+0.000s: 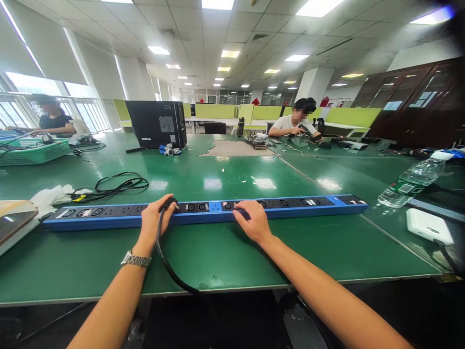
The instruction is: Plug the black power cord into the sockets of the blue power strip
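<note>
A long blue power strip [203, 218] with rows of black sockets lies across the green table, left to right. My left hand [154, 218] is closed around a black plug [170, 203], holding it at the strip's sockets left of the middle. The plug's prongs point right, and whether they touch the strip I cannot tell. From the plug a thick black cord [163, 257] hangs down over the table's front edge. My right hand [254, 220] rests at the strip just right of its middle, thumb and fingers apart, with nothing in its grasp.
A coiled black cable [121, 183] and crumpled white tissue [54, 198] lie at left, below a green basket [39, 152]. Behind stands a black computer case [154, 125]. On the right are a tilted water bottle [414, 179] and a white device [428, 225]. Two people sit farther back.
</note>
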### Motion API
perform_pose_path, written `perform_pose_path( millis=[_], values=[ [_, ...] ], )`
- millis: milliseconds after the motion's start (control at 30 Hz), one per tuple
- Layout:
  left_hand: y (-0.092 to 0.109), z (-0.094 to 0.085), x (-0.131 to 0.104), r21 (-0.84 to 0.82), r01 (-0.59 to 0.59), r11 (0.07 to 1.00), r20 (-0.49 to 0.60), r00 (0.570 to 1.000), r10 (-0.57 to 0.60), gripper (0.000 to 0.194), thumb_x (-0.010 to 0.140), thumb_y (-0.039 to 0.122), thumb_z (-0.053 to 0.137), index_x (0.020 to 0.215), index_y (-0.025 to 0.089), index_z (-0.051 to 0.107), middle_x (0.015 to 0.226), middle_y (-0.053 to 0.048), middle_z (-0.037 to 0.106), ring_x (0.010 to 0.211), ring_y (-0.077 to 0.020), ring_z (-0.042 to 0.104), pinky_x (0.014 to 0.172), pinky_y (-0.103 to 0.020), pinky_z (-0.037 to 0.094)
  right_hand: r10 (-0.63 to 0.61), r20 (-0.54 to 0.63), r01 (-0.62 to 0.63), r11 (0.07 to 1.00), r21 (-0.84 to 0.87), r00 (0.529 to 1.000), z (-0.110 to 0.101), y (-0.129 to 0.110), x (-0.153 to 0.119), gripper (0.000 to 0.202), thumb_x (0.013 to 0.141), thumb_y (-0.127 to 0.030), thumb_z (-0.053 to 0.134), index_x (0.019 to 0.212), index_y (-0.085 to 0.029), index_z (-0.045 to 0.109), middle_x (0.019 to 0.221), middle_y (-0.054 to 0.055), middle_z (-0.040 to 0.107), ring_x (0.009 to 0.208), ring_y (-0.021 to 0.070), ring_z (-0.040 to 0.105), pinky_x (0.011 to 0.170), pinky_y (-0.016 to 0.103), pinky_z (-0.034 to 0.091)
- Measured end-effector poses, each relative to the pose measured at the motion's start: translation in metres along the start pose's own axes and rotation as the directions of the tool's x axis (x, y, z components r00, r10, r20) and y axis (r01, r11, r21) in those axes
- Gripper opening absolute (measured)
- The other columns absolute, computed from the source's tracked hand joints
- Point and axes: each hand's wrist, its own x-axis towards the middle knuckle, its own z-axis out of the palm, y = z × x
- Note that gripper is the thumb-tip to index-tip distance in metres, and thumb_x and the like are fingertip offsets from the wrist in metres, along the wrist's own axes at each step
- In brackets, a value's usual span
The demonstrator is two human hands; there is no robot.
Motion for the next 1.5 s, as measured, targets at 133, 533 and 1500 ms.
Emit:
perform_pose_path(
  millis=[133,533,1500],
  values=[
    [0.003,0.005,-0.001,0.102,-0.053,0.993,0.047,0.998,0.048,0.036,0.087,0.043,0.053,0.113,0.025,0.070,0.094,-0.005,0.076,0.090,-0.0243,0.069,0.085,-0.035,0.053,-0.005,-0.009,0.005,1.000,0.006,1.000,0.000,0.000,-0.001,0.021,0.090,-0.039,0.053,0.089,-0.023,0.067,0.094,0.004,0.073,0.091,0.0211,0.062,0.083,0.036,0.043],
    [0.012,0.011,-0.009,0.152,-0.173,0.973,0.084,0.983,0.162,0.034,0.086,0.036,0.056,0.116,0.023,0.066,0.109,-0.008,0.073,0.101,-0.0265,0.066,0.096,-0.041,0.047,-0.001,-0.044,-0.003,0.996,-0.086,0.999,0.001,0.003,-0.002,0.015,0.088,-0.033,0.055,0.091,-0.023,0.067,0.100,0.003,0.072,0.097,0.0208,0.062,0.088,0.037,0.041],
    [0.101,0.075,-0.013,0.080,-0.280,0.957,0.212,0.942,0.258,0.028,0.087,0.031,0.062,0.113,0.025,0.068,0.110,-0.006,0.074,0.104,-0.0253,0.065,0.092,-0.041,0.048,0.099,-0.046,-0.106,0.978,-0.177,0.994,0.007,0.004,-0.002,0.019,0.088,-0.035,0.055,0.099,-0.023,0.066,0.117,0.008,0.069,0.112,0.0265,0.057,0.099,0.046,0.036]
  ],
)
